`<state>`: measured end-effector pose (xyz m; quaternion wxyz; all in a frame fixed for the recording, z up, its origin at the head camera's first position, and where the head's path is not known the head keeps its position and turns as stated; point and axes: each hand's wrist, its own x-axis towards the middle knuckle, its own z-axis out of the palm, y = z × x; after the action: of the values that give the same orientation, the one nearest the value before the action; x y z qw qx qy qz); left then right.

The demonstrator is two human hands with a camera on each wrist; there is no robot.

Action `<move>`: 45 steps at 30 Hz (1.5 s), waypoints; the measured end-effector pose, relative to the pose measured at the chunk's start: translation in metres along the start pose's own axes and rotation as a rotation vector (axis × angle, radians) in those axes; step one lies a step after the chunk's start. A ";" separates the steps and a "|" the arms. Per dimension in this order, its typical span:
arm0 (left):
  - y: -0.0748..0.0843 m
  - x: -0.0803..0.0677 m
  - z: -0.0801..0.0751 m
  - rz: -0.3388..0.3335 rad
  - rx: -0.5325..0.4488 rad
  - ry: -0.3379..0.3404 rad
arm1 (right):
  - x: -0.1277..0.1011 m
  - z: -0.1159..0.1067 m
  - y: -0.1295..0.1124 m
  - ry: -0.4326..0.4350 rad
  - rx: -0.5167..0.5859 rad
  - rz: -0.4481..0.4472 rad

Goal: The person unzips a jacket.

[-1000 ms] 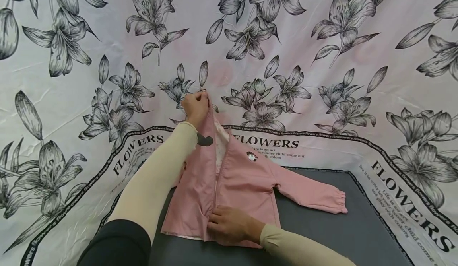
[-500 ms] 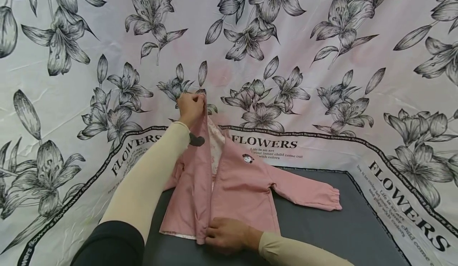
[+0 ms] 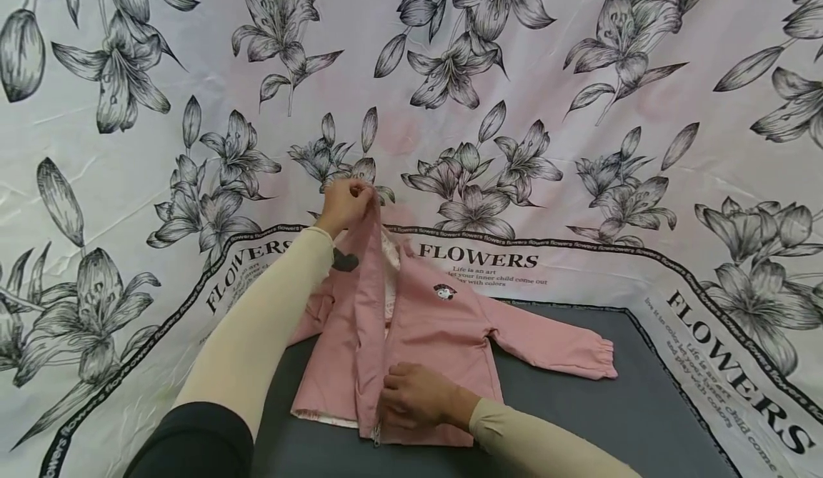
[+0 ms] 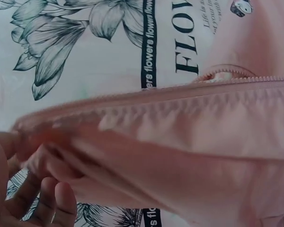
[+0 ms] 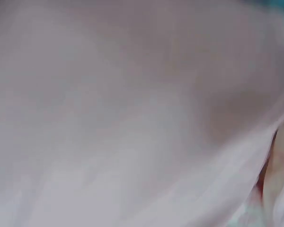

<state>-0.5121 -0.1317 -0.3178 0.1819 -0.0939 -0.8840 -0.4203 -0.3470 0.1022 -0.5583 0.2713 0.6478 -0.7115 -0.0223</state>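
Observation:
A pink zip-up jacket [image 3: 444, 349] with a pale patterned lining lies front up, its collar end raised. My left hand [image 3: 347, 203] pinches the top of the jacket's front edge and holds it up. In the left wrist view, the thumb and fingers [image 4: 48, 198] are at the collar, beside a zipper [image 4: 180, 94] running along the edge. My right hand [image 3: 418, 396] is low on the front, fingers curled at the zipper edge. Just below it a metal zipper pull [image 3: 376, 435] shows at the hem. Pale, blurred cloth [image 5: 132, 118] fills most of the right wrist view.
The jacket lies on a dark grey table [image 3: 566, 421]. One sleeve [image 3: 559, 342] stretches right; the other is partly behind my left arm. A white cloth printed with lilies [image 3: 463, 71] hangs behind and surrounds the table edges.
My left hand has come down a little, lowering the raised collar. My right hand has shifted slightly upward from the hem, and the zipper pull now shows below it.

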 end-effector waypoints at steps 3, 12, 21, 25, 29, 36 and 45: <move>-0.005 -0.005 0.000 0.019 -0.014 -0.023 | -0.005 -0.002 0.017 0.004 -0.018 0.086; -0.030 -0.033 0.002 0.055 -0.031 -0.058 | -0.013 -0.015 0.044 0.002 0.052 0.321; -0.059 -0.059 0.008 0.098 0.029 -0.164 | -0.021 -0.022 0.054 -0.049 0.130 0.473; -0.068 -0.070 0.007 0.079 0.079 -0.234 | -0.023 -0.021 0.055 -0.050 0.152 0.477; -0.077 -0.081 0.006 0.027 0.135 -0.353 | -0.024 -0.020 0.055 -0.063 0.162 0.455; -0.095 -0.100 0.016 -0.001 0.257 -0.571 | -0.025 -0.013 0.056 -0.102 0.165 0.431; -0.095 -0.136 0.027 -0.104 0.163 -0.878 | -0.019 -0.010 0.048 -0.107 0.145 0.398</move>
<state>-0.4245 -0.1721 -0.4547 -0.2251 -0.2042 -0.9112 -0.2780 -0.3866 0.1309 -0.5382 0.1847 0.5101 -0.8387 0.0486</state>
